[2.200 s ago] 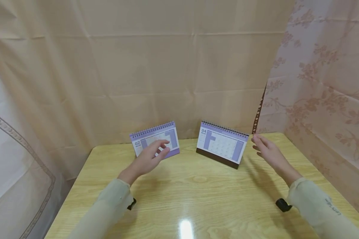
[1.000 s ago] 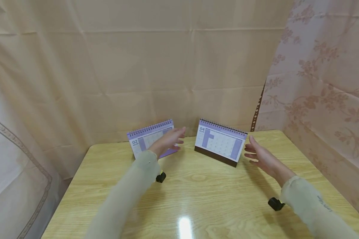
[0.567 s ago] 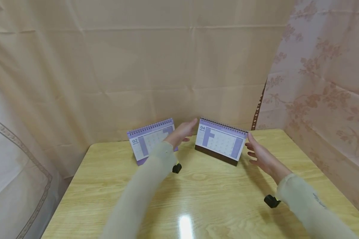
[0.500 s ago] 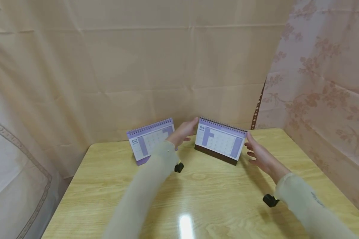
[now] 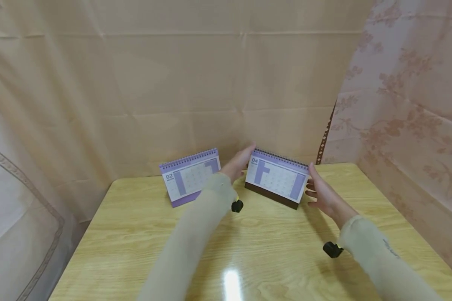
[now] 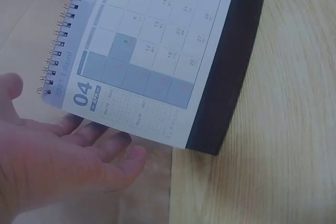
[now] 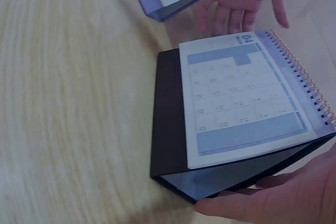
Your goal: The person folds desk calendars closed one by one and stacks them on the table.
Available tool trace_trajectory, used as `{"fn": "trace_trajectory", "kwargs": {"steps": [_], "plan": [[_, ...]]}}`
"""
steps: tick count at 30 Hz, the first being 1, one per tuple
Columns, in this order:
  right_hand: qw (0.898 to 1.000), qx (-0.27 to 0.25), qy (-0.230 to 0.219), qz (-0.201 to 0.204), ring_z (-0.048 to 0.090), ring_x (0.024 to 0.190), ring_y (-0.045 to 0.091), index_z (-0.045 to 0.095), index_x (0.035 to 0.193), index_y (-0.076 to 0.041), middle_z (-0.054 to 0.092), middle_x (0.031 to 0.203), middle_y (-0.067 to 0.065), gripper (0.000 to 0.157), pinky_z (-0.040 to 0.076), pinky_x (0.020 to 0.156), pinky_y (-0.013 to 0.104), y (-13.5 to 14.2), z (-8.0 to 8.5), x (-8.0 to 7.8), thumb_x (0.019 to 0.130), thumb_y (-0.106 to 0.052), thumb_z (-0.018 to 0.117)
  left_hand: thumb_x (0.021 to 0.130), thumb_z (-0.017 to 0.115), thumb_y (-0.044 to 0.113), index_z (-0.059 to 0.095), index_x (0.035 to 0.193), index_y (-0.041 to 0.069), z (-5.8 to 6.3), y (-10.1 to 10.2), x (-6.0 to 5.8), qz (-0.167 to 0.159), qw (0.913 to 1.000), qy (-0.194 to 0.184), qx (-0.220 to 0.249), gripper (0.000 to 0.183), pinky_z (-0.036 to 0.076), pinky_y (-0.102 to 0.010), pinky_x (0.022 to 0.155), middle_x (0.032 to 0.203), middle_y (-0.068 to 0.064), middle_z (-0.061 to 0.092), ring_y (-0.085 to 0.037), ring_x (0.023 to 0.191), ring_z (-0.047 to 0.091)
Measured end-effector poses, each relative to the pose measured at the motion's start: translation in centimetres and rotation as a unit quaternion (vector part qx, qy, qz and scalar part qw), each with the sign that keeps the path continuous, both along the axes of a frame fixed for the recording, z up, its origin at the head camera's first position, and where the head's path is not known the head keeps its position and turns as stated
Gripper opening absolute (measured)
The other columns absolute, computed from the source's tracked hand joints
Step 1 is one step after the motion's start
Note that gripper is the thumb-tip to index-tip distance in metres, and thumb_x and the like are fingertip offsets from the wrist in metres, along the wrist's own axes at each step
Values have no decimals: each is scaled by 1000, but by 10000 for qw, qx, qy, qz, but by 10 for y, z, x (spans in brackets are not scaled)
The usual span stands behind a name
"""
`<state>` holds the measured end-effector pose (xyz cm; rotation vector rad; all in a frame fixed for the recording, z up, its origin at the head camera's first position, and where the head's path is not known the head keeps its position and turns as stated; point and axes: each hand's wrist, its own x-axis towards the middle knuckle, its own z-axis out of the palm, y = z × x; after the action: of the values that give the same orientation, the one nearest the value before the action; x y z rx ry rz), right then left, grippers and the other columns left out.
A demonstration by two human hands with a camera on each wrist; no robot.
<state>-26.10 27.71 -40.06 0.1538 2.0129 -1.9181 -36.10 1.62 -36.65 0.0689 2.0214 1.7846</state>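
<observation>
A desk calendar (image 5: 278, 177) showing month 04, with a dark base and spiral top, stands tilted on the table. At its left side is my left hand (image 5: 239, 164), fingers extended. In the left wrist view, the left hand's (image 6: 68, 163) fingertips pass partly behind the page edge; contact is unclear. My right hand (image 5: 323, 194) is at the calendar's right edge with its thumb up by the top corner. In the right wrist view, the right hand (image 7: 283, 198) lies along the calendar's open side, its fingers loosely extended. Neither hand visibly grips it.
A second calendar (image 5: 190, 177), month 02 with a purple base, stands left of the first, partly covered by my left arm. Beige curtain (image 5: 173, 83) hangs behind the wooden table (image 5: 256, 251). Patterned pink cloth (image 5: 406, 117) hangs at the right.
My left hand has moved right, from in front of the 02 calendar to the left side of the 04 calendar. The right hand has come slightly left, closer to its right edge. Both calendars stay put.
</observation>
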Motion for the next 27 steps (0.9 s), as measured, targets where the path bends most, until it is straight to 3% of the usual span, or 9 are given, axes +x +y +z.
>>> {"fn": "trace_trajectory", "kwargs": {"steps": [4,11,15,19,22,27], "plan": [[10000,16,10,-14,-11,147,53,-25,154,-1,-23,160,32,111,4,113,73,-2,5,-3,93,-81,22,101,44,65,34,158,12,1,2,-1,13,9995,128,-271,79,20,-62,117,164,-12,28,-35,150,24],[9993,370,-71,62,-13,145,58,-26,156,-16,-28,158,31,103,3,106,80,-8,7,-7,93,-81,22,103,46,56,39,155,8,-1,8,0,197,9989,198,-386,71,20,-61,118,162,-15,33,-37,149,27],[9984,554,-50,60,-13,143,60,-24,157,-23,-30,158,28,97,4,102,84,-12,8,-9,93,-81,20,103,45,57,48,149,5,-2,14,-2,508,9973,279,-450,69,26,-56,117,155,-17,43,-37,142,39],[9985,541,-104,-73,-16,143,61,-24,157,-26,-33,158,26,97,4,101,85,-15,11,-11,91,-83,18,102,50,56,55,140,3,-3,20,-5,975,9942,180,-404,66,37,-50,111,135,-16,57,-32,122,54],[9985,489,-143,-224,-16,143,59,-24,157,-27,-33,159,24,98,4,100,85,-19,13,-12,90,-84,18,100,54,55,59,135,2,-3,22,-7,1196,9920,172,-364,64,41,-45,106,124,-14,61,-29,111,58],[9978,197,-188,-598,-14,147,53,-23,158,-25,-29,162,20,99,4,101,85,-23,12,-10,92,-82,23,101,56,51,59,136,1,-3,25,-9,1287,9902,238,-497,62,40,-42,107,121,-12,61,-27,109,57]]}}
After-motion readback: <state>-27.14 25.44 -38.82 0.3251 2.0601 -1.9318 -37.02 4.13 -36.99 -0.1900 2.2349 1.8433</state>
